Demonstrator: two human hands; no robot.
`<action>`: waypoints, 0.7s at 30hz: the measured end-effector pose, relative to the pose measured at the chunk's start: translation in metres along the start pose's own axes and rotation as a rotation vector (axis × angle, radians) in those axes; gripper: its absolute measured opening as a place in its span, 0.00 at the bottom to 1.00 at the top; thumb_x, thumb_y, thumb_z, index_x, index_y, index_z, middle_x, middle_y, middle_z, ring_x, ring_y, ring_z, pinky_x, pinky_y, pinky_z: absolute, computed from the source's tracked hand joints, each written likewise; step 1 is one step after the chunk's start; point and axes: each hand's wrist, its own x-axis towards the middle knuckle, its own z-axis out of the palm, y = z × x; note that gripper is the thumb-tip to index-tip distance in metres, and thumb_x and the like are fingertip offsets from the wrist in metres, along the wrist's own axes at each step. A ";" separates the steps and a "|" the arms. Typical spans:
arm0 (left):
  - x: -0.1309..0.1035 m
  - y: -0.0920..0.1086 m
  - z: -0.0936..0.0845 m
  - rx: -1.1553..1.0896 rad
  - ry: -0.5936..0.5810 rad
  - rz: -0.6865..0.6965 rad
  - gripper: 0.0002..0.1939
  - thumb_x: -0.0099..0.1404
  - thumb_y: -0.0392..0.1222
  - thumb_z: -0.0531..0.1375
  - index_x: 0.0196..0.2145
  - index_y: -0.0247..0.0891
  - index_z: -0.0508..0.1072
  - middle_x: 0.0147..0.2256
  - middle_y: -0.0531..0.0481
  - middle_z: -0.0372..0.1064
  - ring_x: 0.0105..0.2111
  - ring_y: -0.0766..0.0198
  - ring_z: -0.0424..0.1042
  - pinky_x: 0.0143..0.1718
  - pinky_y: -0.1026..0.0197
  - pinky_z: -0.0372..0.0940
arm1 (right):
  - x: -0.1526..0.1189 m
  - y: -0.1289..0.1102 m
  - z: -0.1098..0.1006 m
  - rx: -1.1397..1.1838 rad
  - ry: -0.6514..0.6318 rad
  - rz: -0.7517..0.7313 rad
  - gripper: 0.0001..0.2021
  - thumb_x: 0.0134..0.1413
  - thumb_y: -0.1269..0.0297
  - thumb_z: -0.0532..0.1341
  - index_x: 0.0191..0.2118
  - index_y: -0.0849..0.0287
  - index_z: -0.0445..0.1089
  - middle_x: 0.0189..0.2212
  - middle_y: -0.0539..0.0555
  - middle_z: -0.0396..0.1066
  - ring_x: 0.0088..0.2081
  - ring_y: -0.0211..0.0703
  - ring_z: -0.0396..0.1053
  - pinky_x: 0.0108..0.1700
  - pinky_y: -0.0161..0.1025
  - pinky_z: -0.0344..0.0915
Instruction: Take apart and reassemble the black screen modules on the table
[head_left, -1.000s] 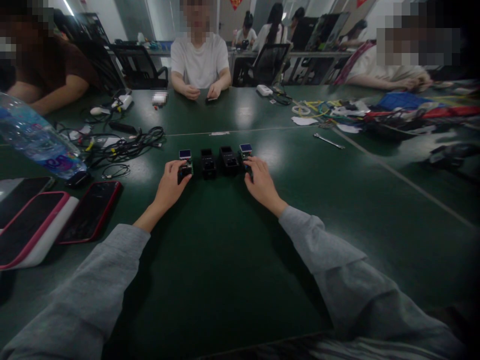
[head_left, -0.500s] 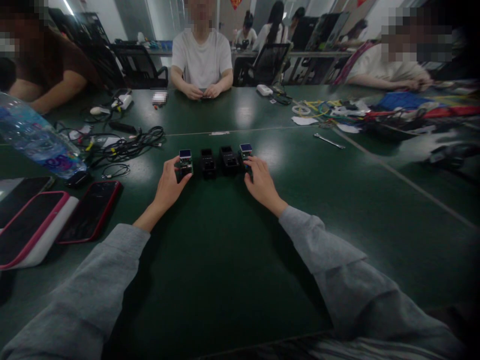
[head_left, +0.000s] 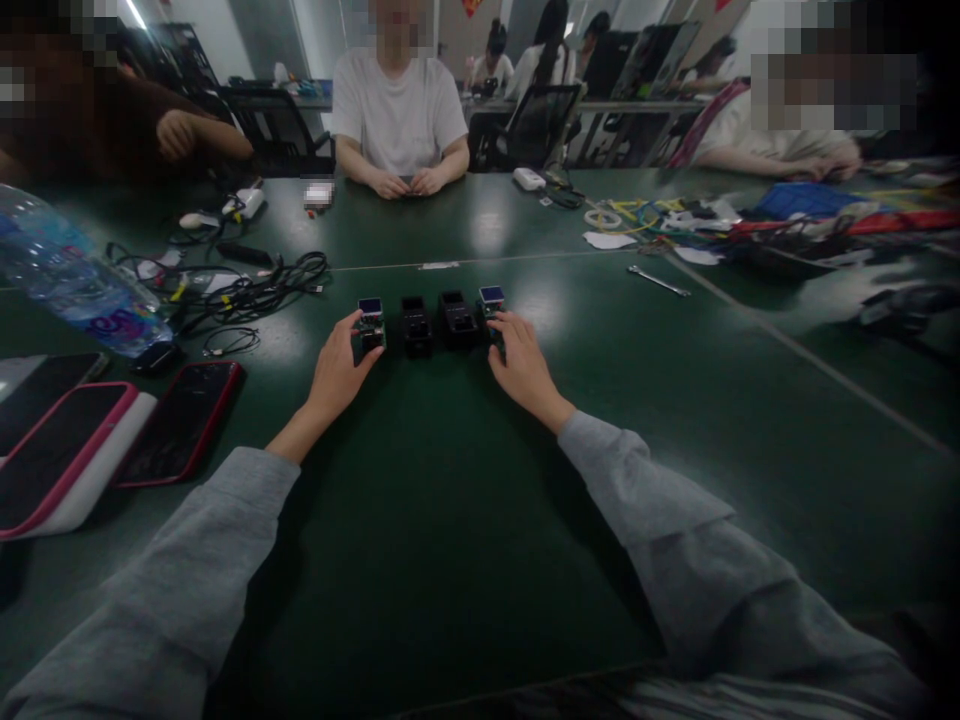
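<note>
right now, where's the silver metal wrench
In the head view, the silver metal wrench lies on the green tabletop, beyond and right of the right hand, near white paper scraps.

Black housings (head_left: 459, 324), green boards (head_left: 372, 332); dark-green table (head_left: 420, 490)

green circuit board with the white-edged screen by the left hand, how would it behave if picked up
The green circuit board with the white-edged screen is probably stiff, its edges looking straight. With components exposed, it may be fragile. It is likely light, being small beside the left hand.
</note>
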 end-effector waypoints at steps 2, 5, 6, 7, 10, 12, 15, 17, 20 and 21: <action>0.001 -0.001 0.001 -0.002 0.004 0.014 0.34 0.65 0.46 0.62 0.64 0.42 0.53 0.60 0.37 0.61 0.54 0.48 0.69 0.55 0.42 0.65 | 0.000 0.000 0.000 -0.001 0.000 0.002 0.20 0.60 0.72 0.51 0.57 0.64 0.62 0.57 0.65 0.61 0.63 0.57 0.55 0.64 0.61 0.57; 0.001 -0.002 0.001 -0.005 0.010 0.023 0.33 0.65 0.45 0.62 0.63 0.42 0.54 0.60 0.38 0.61 0.53 0.49 0.70 0.54 0.43 0.65 | 0.000 0.000 0.001 -0.007 0.002 -0.002 0.20 0.59 0.72 0.51 0.57 0.64 0.62 0.57 0.65 0.62 0.63 0.57 0.55 0.64 0.62 0.57; 0.002 -0.002 0.001 -0.007 0.011 0.024 0.33 0.65 0.45 0.62 0.63 0.43 0.54 0.60 0.38 0.61 0.53 0.49 0.70 0.54 0.43 0.66 | 0.000 0.001 0.001 -0.008 0.003 -0.003 0.20 0.59 0.72 0.51 0.57 0.64 0.62 0.57 0.65 0.62 0.63 0.57 0.55 0.64 0.62 0.57; 0.002 -0.002 0.001 -0.011 0.011 0.022 0.32 0.65 0.45 0.62 0.63 0.43 0.54 0.59 0.38 0.61 0.53 0.49 0.70 0.53 0.43 0.66 | 0.000 0.001 0.002 -0.010 0.004 -0.003 0.20 0.59 0.72 0.51 0.57 0.64 0.62 0.57 0.65 0.62 0.63 0.58 0.55 0.64 0.62 0.57; 0.001 -0.001 0.000 -0.021 0.013 0.016 0.31 0.65 0.44 0.62 0.62 0.44 0.55 0.59 0.39 0.62 0.52 0.49 0.70 0.51 0.43 0.67 | 0.000 0.002 0.002 -0.010 -0.001 -0.001 0.20 0.60 0.71 0.51 0.57 0.64 0.62 0.58 0.65 0.61 0.63 0.58 0.55 0.64 0.62 0.56; 0.001 -0.001 0.000 -0.022 0.012 0.010 0.31 0.65 0.44 0.62 0.62 0.45 0.55 0.58 0.39 0.62 0.52 0.49 0.70 0.51 0.42 0.67 | 0.000 0.002 0.002 -0.005 -0.003 0.002 0.20 0.60 0.71 0.51 0.58 0.63 0.62 0.58 0.65 0.61 0.63 0.57 0.55 0.64 0.62 0.56; 0.001 -0.002 0.000 -0.007 0.025 0.016 0.32 0.64 0.46 0.63 0.62 0.44 0.55 0.58 0.39 0.62 0.53 0.49 0.69 0.52 0.42 0.66 | 0.000 0.001 0.001 0.003 -0.004 0.003 0.20 0.60 0.71 0.51 0.58 0.63 0.62 0.58 0.65 0.61 0.63 0.57 0.55 0.64 0.61 0.57; 0.002 -0.002 0.000 0.012 0.042 0.031 0.33 0.64 0.47 0.62 0.63 0.43 0.55 0.58 0.38 0.62 0.54 0.48 0.68 0.55 0.42 0.64 | 0.000 0.000 0.000 0.005 -0.004 0.003 0.20 0.60 0.71 0.51 0.57 0.64 0.62 0.58 0.65 0.61 0.63 0.57 0.55 0.64 0.61 0.56; 0.002 -0.002 0.000 0.048 0.046 0.062 0.34 0.65 0.48 0.62 0.64 0.41 0.53 0.60 0.37 0.60 0.59 0.47 0.63 0.58 0.41 0.61 | 0.000 -0.001 -0.001 0.007 -0.006 0.006 0.20 0.60 0.71 0.51 0.58 0.63 0.62 0.58 0.65 0.61 0.63 0.58 0.55 0.64 0.62 0.56; 0.002 -0.002 0.001 0.060 0.039 0.072 0.35 0.65 0.49 0.61 0.64 0.41 0.53 0.61 0.37 0.59 0.60 0.46 0.61 0.59 0.40 0.60 | 0.000 -0.002 -0.001 0.008 -0.008 0.007 0.20 0.60 0.71 0.51 0.58 0.63 0.62 0.58 0.65 0.61 0.63 0.58 0.55 0.64 0.62 0.56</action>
